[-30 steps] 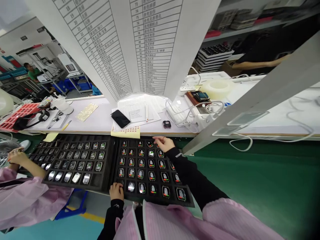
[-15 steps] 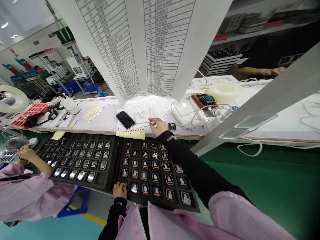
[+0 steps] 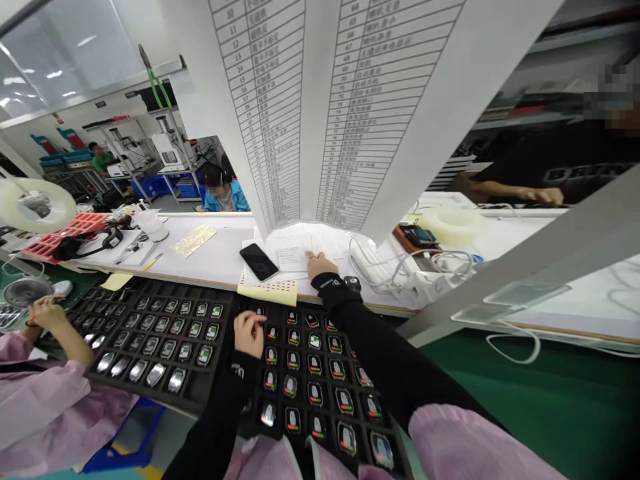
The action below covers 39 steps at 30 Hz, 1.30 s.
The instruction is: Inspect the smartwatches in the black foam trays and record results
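Note:
My right hand (image 3: 321,265) is on the white papers (image 3: 293,257) at the back of the bench, its fingers bent together by the lower end of a slim white stick-like item; any grip there is hidden. Over the upper left of a black compartment tray (image 3: 234,373), my left hand (image 3: 249,333) has loosely bent fingers with a gap between them, close to a smartwatch (image 3: 271,333). Rows of smartwatches with lit screens fill the tray, several showing red and green marks. A black phone (image 3: 259,261) lies left of my right hand.
A second tray of watches (image 3: 177,326) adjoins on the left, where a co-worker's hands (image 3: 47,313) are. A yellow sheet with red dots (image 3: 270,291) lies along the bench edge. Behind my right wrist sits a small black device (image 3: 353,285); a slanted metal post (image 3: 480,267) stands right.
My left hand has moved from the tray's near left edge up to its far left corner. My right hand's fingers have drawn together over the papers. The view has tilted upward.

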### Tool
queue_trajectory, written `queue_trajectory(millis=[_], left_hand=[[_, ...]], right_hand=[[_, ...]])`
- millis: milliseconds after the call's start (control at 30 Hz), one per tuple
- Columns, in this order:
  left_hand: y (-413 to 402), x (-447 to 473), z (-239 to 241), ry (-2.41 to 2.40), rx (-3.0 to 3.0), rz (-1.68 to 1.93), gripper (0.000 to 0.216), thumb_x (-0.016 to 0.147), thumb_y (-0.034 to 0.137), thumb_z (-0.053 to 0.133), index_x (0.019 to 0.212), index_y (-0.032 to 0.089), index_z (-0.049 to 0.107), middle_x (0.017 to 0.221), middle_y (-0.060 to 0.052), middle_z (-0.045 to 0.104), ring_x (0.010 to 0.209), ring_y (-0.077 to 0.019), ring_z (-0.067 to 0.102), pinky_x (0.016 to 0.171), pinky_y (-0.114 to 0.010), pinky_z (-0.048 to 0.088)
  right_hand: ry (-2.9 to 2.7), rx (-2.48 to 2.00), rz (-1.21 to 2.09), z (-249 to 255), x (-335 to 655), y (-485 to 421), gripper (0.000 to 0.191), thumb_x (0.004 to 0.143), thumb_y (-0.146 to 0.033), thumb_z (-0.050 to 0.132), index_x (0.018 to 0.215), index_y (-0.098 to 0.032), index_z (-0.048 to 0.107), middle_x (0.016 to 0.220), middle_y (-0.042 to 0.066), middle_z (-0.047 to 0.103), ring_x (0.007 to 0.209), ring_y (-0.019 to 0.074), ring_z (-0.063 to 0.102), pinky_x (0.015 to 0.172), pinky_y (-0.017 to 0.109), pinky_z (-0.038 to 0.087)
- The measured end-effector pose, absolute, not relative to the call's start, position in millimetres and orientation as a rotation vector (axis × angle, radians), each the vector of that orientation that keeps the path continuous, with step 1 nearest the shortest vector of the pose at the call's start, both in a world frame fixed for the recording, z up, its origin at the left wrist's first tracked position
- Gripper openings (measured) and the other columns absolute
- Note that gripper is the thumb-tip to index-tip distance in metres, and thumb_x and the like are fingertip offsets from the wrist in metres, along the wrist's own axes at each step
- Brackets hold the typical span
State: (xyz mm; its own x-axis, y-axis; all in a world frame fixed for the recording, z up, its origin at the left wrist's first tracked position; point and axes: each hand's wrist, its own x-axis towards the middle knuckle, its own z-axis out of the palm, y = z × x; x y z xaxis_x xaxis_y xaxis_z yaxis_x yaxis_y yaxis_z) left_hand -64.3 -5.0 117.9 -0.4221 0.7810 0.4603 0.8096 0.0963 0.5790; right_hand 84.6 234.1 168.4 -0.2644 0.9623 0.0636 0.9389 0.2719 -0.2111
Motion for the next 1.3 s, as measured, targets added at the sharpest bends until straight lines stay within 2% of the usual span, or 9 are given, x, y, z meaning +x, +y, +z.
queue_trajectory(millis=[133, 200, 267, 367, 500, 667, 800, 1033, 1300], left_hand=[[88, -72, 165, -2.153, -1.816, -1.124, 0.03, 0.082, 0.018, 0.048, 0.106, 0.021, 0.066, 0.121, -0.009, 0.051, 0.12, -0.0222, 0.042, 0.104, -0.037, 0.036], [127, -77, 174, -2.221, -1.806, -0.992, 0.038, 0.082, 0.031, 0.053, 0.119, 0.022, 0.06, 0.14, -0.008, 0.038, 0.135, -0.0307, 0.024, 0.11, -0.048, 0.026], [152, -83, 173, -2.375, -1.831, -0.847, 0.05, 0.079, 0.045, 0.058, 0.125, 0.027, 0.055, 0.149, -0.005, 0.026, 0.138, -0.0402, 0.008, 0.108, -0.062, 0.014], [166, -92, 161, -2.479, -1.914, -0.706, 0.056, 0.074, 0.056, 0.059, 0.123, 0.029, 0.056, 0.15, -0.004, 0.025, 0.137, -0.0458, 0.002, 0.105, -0.069, 0.005], [155, -104, 150, -2.351, -2.004, -0.682, 0.056, 0.075, 0.057, 0.057, 0.122, 0.027, 0.055, 0.149, -0.005, 0.028, 0.139, -0.0411, 0.005, 0.108, -0.065, 0.007], [139, -110, 156, -2.372, -1.83, -0.585, 0.094, 0.062, 0.068, 0.063, 0.139, 0.019, 0.039, 0.154, -0.014, 0.01, 0.139, -0.0427, -0.005, 0.109, -0.062, 0.008], [137, -96, 153, -2.443, -1.695, -0.564, 0.099, 0.062, 0.072, 0.059, 0.142, 0.019, 0.033, 0.154, -0.014, 0.009, 0.14, -0.0394, 0.009, 0.112, -0.056, 0.011], [137, -80, 138, -2.401, -1.425, -0.89, 0.088, 0.068, 0.041, 0.064, 0.144, 0.019, 0.026, 0.148, -0.015, 0.024, 0.134, -0.0343, 0.03, 0.111, -0.051, 0.024], [132, -93, 136, -2.23, -1.417, -1.144, 0.087, 0.061, 0.03, 0.065, 0.14, 0.017, 0.031, 0.134, -0.016, 0.038, 0.123, -0.0306, 0.042, 0.104, -0.045, 0.038]], right_hand=[[-2.345, -1.735, 0.068, 163, 84, 226, 0.046, 0.096, -0.045, 0.035, 0.137, -0.024, 0.046, 0.106, 0.014, 0.052, 0.092, 0.0267, 0.057, 0.072, 0.034, 0.043], [-2.335, -1.714, 0.057, 161, 84, 226, 0.06, 0.091, -0.06, 0.039, 0.137, -0.022, 0.046, 0.105, 0.014, 0.053, 0.092, 0.0267, 0.057, 0.072, 0.033, 0.043], [-2.32, -1.72, 0.054, 159, 84, 227, 0.068, 0.086, -0.068, 0.042, 0.136, -0.022, 0.047, 0.105, 0.013, 0.054, 0.09, 0.026, 0.057, 0.071, 0.032, 0.043], [-2.282, -1.734, 0.03, 156, 83, 228, 0.064, 0.087, -0.066, 0.042, 0.134, -0.024, 0.05, 0.103, 0.011, 0.056, 0.087, 0.0245, 0.058, 0.068, 0.031, 0.042], [-2.264, -1.737, 0.013, 153, 82, 230, 0.054, 0.091, -0.058, 0.042, 0.132, -0.024, 0.052, 0.101, 0.011, 0.057, 0.085, 0.0228, 0.058, 0.065, 0.028, 0.04], [-2.265, -1.734, -0.005, 152, 83, 231, 0.048, 0.094, -0.051, 0.04, 0.133, -0.026, 0.051, 0.098, 0.008, 0.057, 0.083, 0.0213, 0.057, 0.062, 0.027, 0.037], [-2.272, -1.731, 0.008, 154, 83, 230, 0.045, 0.095, -0.047, 0.039, 0.133, -0.025, 0.05, 0.098, 0.008, 0.057, 0.082, 0.02, 0.056, 0.062, 0.027, 0.036], [-2.245, -1.719, -0.101, 148, 83, 232, 0.039, 0.095, -0.041, 0.042, 0.13, -0.028, 0.054, 0.093, 0.006, 0.057, 0.077, 0.0176, 0.055, 0.055, 0.026, 0.029], [-2.238, -1.682, -0.143, 140, 86, 236, 0.039, 0.094, -0.039, 0.044, 0.129, -0.027, 0.055, 0.09, 0.006, 0.057, 0.073, 0.016, 0.054, 0.053, 0.026, 0.026]])
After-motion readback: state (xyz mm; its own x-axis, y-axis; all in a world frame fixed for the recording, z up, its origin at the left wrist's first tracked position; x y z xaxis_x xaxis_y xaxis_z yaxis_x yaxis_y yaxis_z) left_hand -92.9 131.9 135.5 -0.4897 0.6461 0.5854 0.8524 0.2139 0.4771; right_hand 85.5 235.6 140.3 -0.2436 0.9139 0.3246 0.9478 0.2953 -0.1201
